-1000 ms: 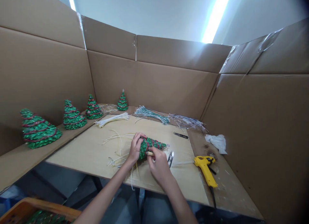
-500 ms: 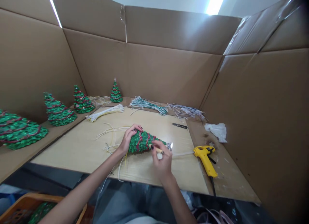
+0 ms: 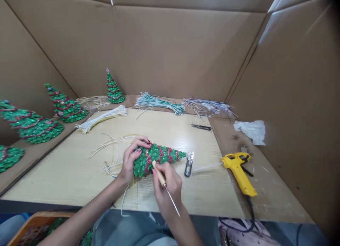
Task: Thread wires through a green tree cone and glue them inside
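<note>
A small green Christmas tree (image 3: pixel 162 154) with red garlands lies on its side on the table, its tip pointing right. My left hand (image 3: pixel 130 157) is closed around the base end of the tree. In my right hand (image 3: pixel 168 184) is an awl (image 3: pixel 159 174) with a wooden handle; its metal spike points back toward my wrist, and the handle end is against or very near the tree's side. White and yellow wires (image 3: pixel 113 168) trail out at the base. Thread snips (image 3: pixel 188 164) lie just beyond the tip.
A yellow glue gun (image 3: pixel 240 171) lies at the right, near a crumpled white tissue (image 3: pixel 251 131). Farther back are black snips (image 3: pixel 201 127), teal wires (image 3: pixel 159 103), purplish wires (image 3: pixel 209 107) and white wires (image 3: pixel 102 119). Several finished-looking trees (image 3: pixel 66 106) stand left. Cardboard walls (image 3: pixel 172 51) enclose the table.
The view has tilted down and moved closer. The awl has swung in my right hand so its spike now shows pointing toward me. My left hand stays on the tree.
</note>
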{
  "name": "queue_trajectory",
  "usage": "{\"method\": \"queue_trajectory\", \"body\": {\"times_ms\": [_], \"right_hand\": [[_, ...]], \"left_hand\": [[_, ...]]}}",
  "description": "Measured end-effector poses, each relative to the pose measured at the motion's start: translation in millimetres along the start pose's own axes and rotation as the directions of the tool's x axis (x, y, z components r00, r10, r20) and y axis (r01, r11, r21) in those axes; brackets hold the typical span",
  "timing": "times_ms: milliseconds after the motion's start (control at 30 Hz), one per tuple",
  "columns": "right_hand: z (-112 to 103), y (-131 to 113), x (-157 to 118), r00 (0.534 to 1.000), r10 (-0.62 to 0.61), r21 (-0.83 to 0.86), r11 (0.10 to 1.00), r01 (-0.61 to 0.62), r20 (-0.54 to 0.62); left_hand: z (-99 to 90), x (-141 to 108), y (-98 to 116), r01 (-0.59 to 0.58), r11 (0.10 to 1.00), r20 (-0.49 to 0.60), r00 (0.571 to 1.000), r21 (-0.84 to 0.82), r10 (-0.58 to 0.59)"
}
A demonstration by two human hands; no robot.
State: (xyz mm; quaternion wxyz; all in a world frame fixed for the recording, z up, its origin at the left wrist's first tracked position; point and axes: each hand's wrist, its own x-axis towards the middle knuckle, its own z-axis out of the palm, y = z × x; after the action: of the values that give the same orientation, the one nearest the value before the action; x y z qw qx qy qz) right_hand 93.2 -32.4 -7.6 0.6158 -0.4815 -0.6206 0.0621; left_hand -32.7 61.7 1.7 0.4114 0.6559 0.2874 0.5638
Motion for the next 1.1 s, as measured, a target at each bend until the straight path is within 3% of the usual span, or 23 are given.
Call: {"method": "queue_trajectory", "body": {"times_ms": [167, 367, 767, 1000, 1100], "right_hand": [[0, 0, 2, 0.999, -0.032, -0.026, 0.999, 0.032, -0.018], [-1, -1, 6, 0.999, -0.013, 0.032, 0.999, 0.012, 0.039], [-13, 2, 18, 0.952, -0.121, -0.023, 0.991, 0.133, 0.282], [-15, 7, 22, 0.932, -0.181, -0.037, 0.979, 0.203, 0.315], [-15, 9, 24, 0.942, -0.189, -0.015, 0.979, 0.201, 0.277]], "left_hand": [[2.4, 0, 3, -0.01, 1.0, -0.012, 1.0, 0.011, 0.01], [3.8, -1, 4, 0.002, 1.0, -0.027, 1.0, 0.031, -0.001], [5.3, -2, 4, 0.007, 0.998, -0.027, 1.0, 0.064, -0.006], [7.5, 0, 5, 0.018, 0.998, -0.028, 0.999, 0.068, -0.016], [6.6, 2, 3, 0.023, 0.999, -0.012, 1.0, 0.042, -0.022]]}}
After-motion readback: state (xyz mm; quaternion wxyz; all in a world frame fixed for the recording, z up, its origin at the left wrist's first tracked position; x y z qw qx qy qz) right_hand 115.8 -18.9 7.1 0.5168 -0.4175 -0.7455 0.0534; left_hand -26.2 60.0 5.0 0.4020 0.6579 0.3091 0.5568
